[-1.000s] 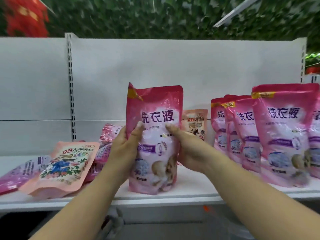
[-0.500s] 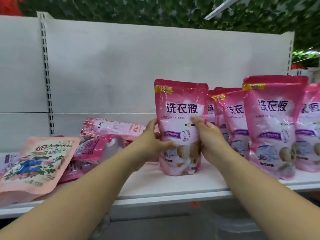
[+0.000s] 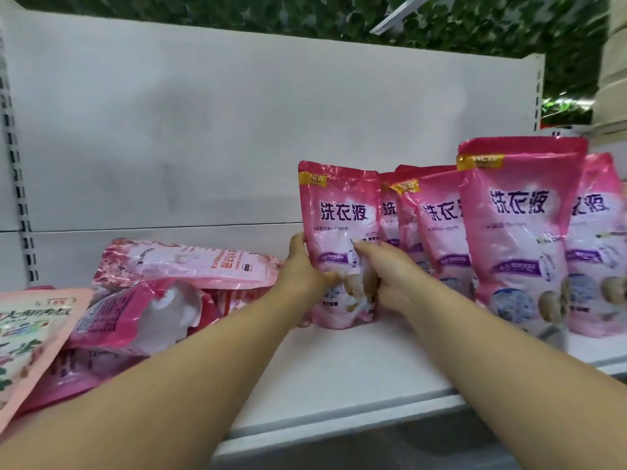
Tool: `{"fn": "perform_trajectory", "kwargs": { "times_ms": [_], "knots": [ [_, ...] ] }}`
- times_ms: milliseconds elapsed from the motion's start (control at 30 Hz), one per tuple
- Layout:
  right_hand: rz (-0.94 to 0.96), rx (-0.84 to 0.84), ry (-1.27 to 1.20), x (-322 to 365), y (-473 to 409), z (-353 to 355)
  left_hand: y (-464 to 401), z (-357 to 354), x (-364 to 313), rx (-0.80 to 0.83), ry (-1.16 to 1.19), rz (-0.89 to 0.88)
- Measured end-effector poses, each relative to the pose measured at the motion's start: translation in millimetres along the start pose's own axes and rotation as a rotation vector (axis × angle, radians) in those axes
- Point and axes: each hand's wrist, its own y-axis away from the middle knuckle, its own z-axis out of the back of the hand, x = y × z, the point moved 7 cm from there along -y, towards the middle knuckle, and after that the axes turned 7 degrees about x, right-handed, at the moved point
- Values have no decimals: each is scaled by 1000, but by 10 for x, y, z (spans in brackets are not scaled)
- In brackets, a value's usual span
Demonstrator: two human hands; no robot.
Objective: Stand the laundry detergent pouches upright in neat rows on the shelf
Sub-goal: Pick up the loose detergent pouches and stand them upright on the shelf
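Observation:
A pink detergent pouch (image 3: 339, 212) stands upright on the white shelf (image 3: 339, 378), toward the back. My left hand (image 3: 300, 273) grips its left edge and my right hand (image 3: 383, 269) grips its right side, fingers curled over the front. Right beside it stand several more pink pouches (image 3: 437, 225) in a row, with a larger-looking one (image 3: 519, 232) nearest me. On the left, several pink pouches (image 3: 190, 262) lie flat in a heap.
A peach-coloured pouch (image 3: 30, 334) leans at the far left edge over the heap. The white back panel (image 3: 237, 130) rises behind the shelf, with a slotted upright (image 3: 13, 184) at left. Green foliage shows above.
Both hands have carried the pouch to the right and back, setting it next to the standing row. The view has swung right.

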Motion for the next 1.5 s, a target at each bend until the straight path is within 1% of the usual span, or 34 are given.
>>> {"fn": "perform_trajectory", "kwargs": {
  "times_ms": [100,333,400,500,533,633,700,767,800,833,900,933,967,1000,1033,1100,1133,1200,1233,1267,1367,1433,1500],
  "knots": [
    [35,-22,-72,-43,-93,52,-90,-55,80,49,14,-16],
    [93,-85,-4,-35,-131,93,-180,-45,222,86,14,17],
    [113,-88,43,-34,-110,97,-164,-35,220,78,-15,5],
    [137,-98,87,-1,-21,80,-130,3,137,55,-121,-25],
    [148,-112,146,24,24,84,-98,18,95,43,-172,-31],
    [174,-214,476,117,207,133,72,29,12,71,-272,15],
    [216,-242,559,188,328,79,234,100,-34,97,-275,74],
    [314,-251,656,302,450,-36,435,259,-167,71,-306,66],
    [377,-243,718,365,511,-116,552,355,-271,54,-394,9],
    [451,-216,761,426,561,-212,676,466,-386,22,-542,-70],
    [566,-95,794,501,651,-438,952,733,-607,-129,-857,-216],
    [579,-10,802,501,666,-573,1080,891,-679,-225,-960,-256],
    [558,68,812,486,663,-700,1165,1053,-699,-310,-1013,-261],
    [504,129,832,449,629,-820,1211,1210,-652,-368,-1039,-225],
    [434,160,861,414,585,-925,1222,1330,-561,-386,-1057,-160],
    [244,163,925,315,445,-1051,1198,1412,-274,-320,-1065,-46],
    [129,182,913,237,412,-1093,1197,1386,-128,-264,-1058,-26],
    [-67,278,708,26,391,-1190,1225,1324,94,-199,-1050,-11],
    [-109,296,608,-59,362,-1209,1235,1315,151,-199,-1043,-16],
    [-110,292,537,-109,319,-1225,1237,1333,173,-210,-1037,-28],
    [-146,229,390,-126,184,-1206,1218,1373,167,-232,-1041,-70],
    [-278,238,257,-153,160,-1208,1206,1374,151,-242,-1031,-116],
    [-343,265,100,-122,154,-1245,1201,1373,155,-254,-1000,-148]
  ]
}}
